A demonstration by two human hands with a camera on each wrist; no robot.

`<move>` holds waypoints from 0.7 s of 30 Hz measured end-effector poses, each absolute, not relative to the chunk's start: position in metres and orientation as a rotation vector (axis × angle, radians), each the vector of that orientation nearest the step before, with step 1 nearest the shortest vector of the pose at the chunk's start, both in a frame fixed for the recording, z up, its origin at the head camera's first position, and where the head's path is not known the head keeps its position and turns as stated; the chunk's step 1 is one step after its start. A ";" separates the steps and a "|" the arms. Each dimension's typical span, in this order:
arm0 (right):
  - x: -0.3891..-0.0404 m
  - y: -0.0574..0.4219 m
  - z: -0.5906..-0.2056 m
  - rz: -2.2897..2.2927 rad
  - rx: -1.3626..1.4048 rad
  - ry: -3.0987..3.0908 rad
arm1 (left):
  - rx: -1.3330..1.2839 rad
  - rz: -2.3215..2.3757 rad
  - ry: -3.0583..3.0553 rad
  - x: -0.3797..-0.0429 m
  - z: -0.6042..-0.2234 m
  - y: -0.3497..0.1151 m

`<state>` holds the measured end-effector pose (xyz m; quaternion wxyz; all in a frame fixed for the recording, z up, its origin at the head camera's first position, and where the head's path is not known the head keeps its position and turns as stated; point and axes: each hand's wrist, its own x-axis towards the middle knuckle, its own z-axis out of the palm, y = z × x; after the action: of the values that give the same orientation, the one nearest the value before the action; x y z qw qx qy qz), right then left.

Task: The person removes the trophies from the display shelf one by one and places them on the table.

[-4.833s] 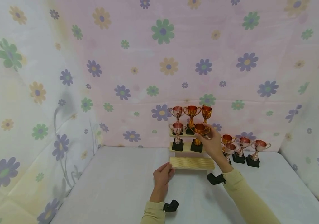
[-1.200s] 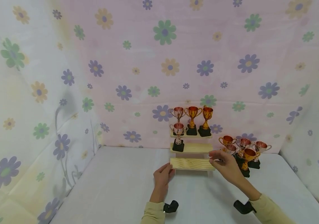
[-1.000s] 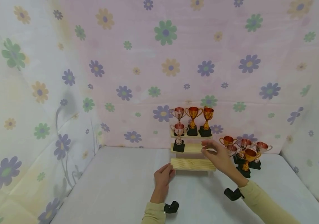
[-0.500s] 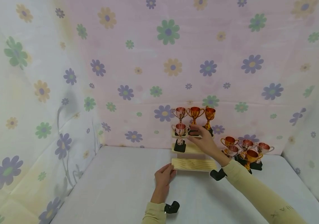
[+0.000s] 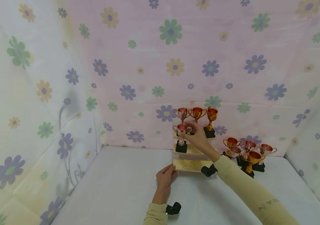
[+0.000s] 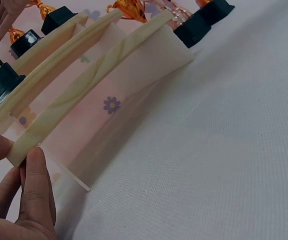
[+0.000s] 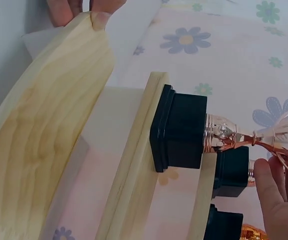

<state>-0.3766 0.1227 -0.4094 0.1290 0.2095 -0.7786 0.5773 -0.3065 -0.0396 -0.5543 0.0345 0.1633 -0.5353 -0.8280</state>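
My right hand (image 5: 199, 139) pinches the right handle of a rose-gold trophy cup (image 5: 181, 142) on the left of the stand's middle step; in the right wrist view its black base (image 7: 183, 131) sits on that step. My left hand (image 5: 164, 177) grips the front left corner of the wooden stepped stand (image 5: 191, 165); the left wrist view shows thumb and fingers (image 6: 36, 185) pinching the board's end. On the top step stand another rose-gold trophy (image 5: 182, 113), a gold trophy (image 5: 197, 113) with its base hidden behind my right hand, and a second gold trophy (image 5: 212, 116).
Right of the stand, several trophies stand close together on the white table (image 5: 115, 181), among them a gold one (image 5: 252, 157) in front and a rose-gold one (image 5: 266, 149) at the right. A flowered cloth backdrop (image 5: 137, 118) rises behind.
The gold trophy my right hand held at the middle step now stands among the table's group at right. My right hand has since moved left onto the rose-gold trophy; my left hand stays put.
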 end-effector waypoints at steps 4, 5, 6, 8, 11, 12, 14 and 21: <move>-0.378 0.117 -0.410 1.714 0.559 -2.268 | 0.499 -2.546 -1.648 -0.305 -0.553 -0.040; -0.378 0.115 -0.411 1.712 0.552 -2.270 | 0.497 -2.547 -1.648 -0.305 -0.553 -0.040; -0.379 0.114 -0.411 1.713 0.545 -2.272 | 0.487 -2.545 -1.650 -0.305 -0.554 -0.040; -0.378 0.113 -0.413 1.707 0.531 -2.276 | 0.475 -2.546 -1.646 -0.305 -0.554 -0.039; -0.376 0.111 -0.414 1.688 0.526 -2.278 | 0.477 -2.557 -1.633 -0.305 -0.556 -0.039; -0.375 0.111 -0.414 1.696 0.525 -2.271 | 0.473 -2.557 -1.633 -0.304 -0.556 -0.039; -0.373 0.110 -0.413 1.696 0.530 -2.264 | 0.477 -2.562 -1.634 -0.304 -0.555 -0.039; -0.363 0.112 -0.406 1.698 0.595 -2.206 | 0.482 -2.559 -1.642 -0.304 -0.554 -0.041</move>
<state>-0.3635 0.1124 -0.4059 0.1470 0.2069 -0.7665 0.5899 -0.3039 -0.0405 -0.5537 0.0316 0.1564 -0.5330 -0.8309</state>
